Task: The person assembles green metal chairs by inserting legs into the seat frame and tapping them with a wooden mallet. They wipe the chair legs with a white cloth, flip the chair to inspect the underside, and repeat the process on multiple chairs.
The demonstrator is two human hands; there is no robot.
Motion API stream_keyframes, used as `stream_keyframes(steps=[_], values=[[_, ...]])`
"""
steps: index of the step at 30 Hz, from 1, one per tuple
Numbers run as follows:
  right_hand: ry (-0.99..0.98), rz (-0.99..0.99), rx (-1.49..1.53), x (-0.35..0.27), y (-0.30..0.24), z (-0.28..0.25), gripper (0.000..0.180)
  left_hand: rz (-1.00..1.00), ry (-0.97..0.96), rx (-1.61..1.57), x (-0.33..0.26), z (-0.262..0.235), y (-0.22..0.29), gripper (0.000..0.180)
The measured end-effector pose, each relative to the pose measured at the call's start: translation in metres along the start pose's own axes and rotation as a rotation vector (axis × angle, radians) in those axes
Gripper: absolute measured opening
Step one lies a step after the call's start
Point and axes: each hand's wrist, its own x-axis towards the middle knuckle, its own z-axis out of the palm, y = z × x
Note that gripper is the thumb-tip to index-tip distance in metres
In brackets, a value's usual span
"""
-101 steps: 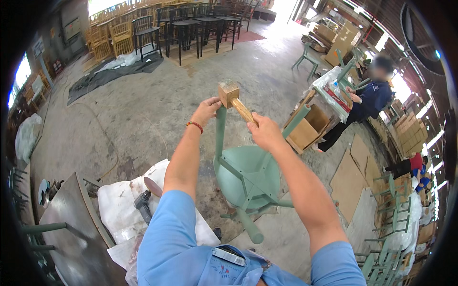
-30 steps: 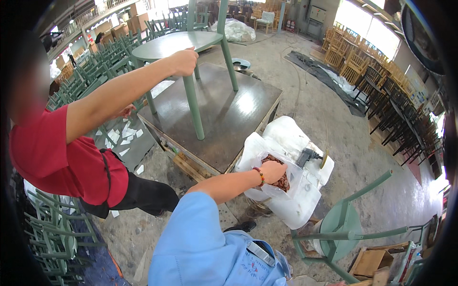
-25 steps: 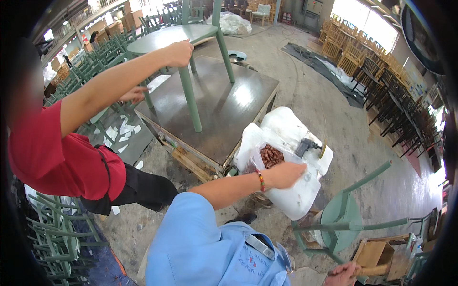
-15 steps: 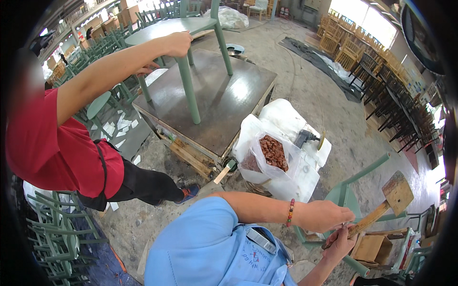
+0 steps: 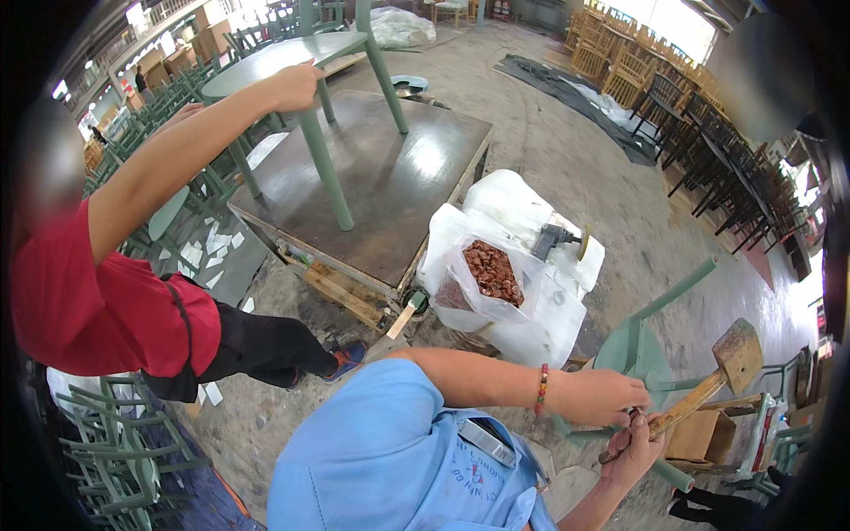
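My right hand [image 5: 634,450] is wrapped round the handle of a wooden mallet [image 5: 739,356], whose blocky head points up and to the right. My left hand [image 5: 599,397], with a beaded bracelet at the wrist, is closed, its fingertips pinched together against the fingers of my right hand. Whatever small thing lies between those fingertips is too hidden to name. Just beyond both hands, a green chair [image 5: 639,354] lies tipped over, its legs sticking out; my hands cover part of it.
A plastic bag of reddish-brown pieces [image 5: 494,273] and a power tool with a disc [image 5: 556,241] rest on a white-covered surface [image 5: 567,314]. Left, a co-worker in red [image 5: 133,310] handles a green chair [image 5: 329,168] on a dark table [image 5: 390,239]. Stacked green chairs [image 5: 115,442] stand lower left.
The view has shifted slightly. The co-worker's far hand has moved up, away from below the chair seat. My hands stay together at the mallet handle, the left fingers slightly more curled.
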Motion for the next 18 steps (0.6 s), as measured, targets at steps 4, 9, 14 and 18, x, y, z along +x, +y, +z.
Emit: stream_keyframes(steps=[4, 9, 14, 18], values=[[0.035, 0.027, 0.045, 0.0, 0.004, -0.004, 0.02, -0.072, 0.057, -0.253, -0.001, 0.017, -0.021, 0.025], [0.164, 0.128, -0.051, -0.004, 0.009, -0.016, 0.015, -0.156, 0.106, -0.394, 0.003, 0.043, -0.032, 0.024], [0.147, 0.106, 0.068, -0.006, 0.013, -0.039, 0.017, -0.376, 0.269, -0.432, 0.013, 0.023, -0.081, 0.018], [0.189, 0.114, 0.03, -0.029, 0.022, -0.088, 0.02, -0.571, 0.03, -0.633, 0.055, 0.028, -0.128, 0.019]])
